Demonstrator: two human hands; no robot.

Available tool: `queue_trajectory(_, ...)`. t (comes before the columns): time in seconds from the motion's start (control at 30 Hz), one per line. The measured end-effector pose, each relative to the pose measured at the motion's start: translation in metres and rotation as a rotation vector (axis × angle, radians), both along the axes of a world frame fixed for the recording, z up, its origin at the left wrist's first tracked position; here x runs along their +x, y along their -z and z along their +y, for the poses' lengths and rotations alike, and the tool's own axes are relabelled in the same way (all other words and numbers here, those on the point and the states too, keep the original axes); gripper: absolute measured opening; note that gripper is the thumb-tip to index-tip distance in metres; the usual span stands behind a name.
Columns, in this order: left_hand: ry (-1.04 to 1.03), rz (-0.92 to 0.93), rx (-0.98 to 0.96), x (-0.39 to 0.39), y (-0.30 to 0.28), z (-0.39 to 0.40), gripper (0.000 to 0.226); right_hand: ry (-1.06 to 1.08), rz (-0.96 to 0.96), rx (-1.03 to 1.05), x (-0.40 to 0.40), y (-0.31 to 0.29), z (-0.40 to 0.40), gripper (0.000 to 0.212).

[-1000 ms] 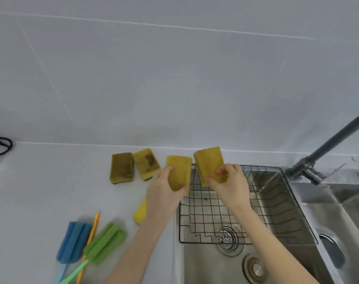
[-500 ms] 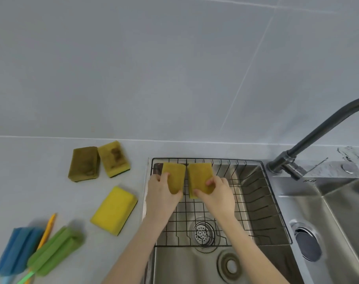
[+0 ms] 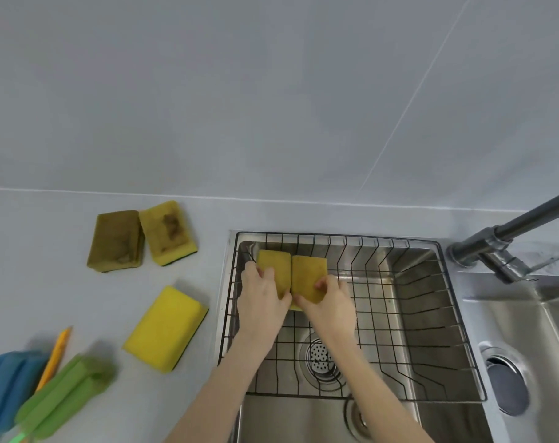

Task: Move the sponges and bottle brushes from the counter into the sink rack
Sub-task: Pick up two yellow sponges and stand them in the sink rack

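Setting two sponges down in the sink rack (image 3: 399,244) looks to be the step in hand; the left hand (image 3: 262,298) is closed on the left sponge (image 3: 273,266) and the right hand (image 3: 331,300) is closed on the right sponge (image 3: 308,276), fingers wrapped over their near ends; the two sponges sit side by side with their long edges touching, in the far left corner of the rack, low against its wire floor, though whether they rest on the wires yet is hard to tell; each sponge reaches away from its hand toward the back wall; the next move, as I judge it, calls for letting both go and drawing the hands back over the left rim toward the desk (image 3: 64,298); waiting there are a bright yellow sponge (image 3: 166,329) nearest the sink, two stained sponges, one dark (image 3: 115,240) and one paler (image 3: 168,231), touching each other farther back, and at the near left edge a blue bottle brush (image 3: 6,385) and a green bottle brush (image 3: 64,394) with an orange handle (image 3: 56,356) between them; most of the task seems left to do.
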State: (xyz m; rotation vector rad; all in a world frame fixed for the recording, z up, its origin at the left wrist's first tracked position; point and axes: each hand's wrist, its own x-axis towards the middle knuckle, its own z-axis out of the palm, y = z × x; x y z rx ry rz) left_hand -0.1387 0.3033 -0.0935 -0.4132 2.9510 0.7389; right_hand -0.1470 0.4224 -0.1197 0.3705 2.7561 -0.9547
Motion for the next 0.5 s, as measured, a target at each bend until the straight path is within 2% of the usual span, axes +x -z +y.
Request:
queue_trajectory(0.17,0.07,-0.002,-0.05,0.002,0.009,0.003,0.029,-0.019,0.026,0.002,-0.002,0.007,-0.001,0.044)
queue_trajectory(0.5,0.132,-0.017,-0.091,0.006,0.021,0.01,0.03,-0.037,0.061,0.007,-0.002,0.016,-0.005,0.045)
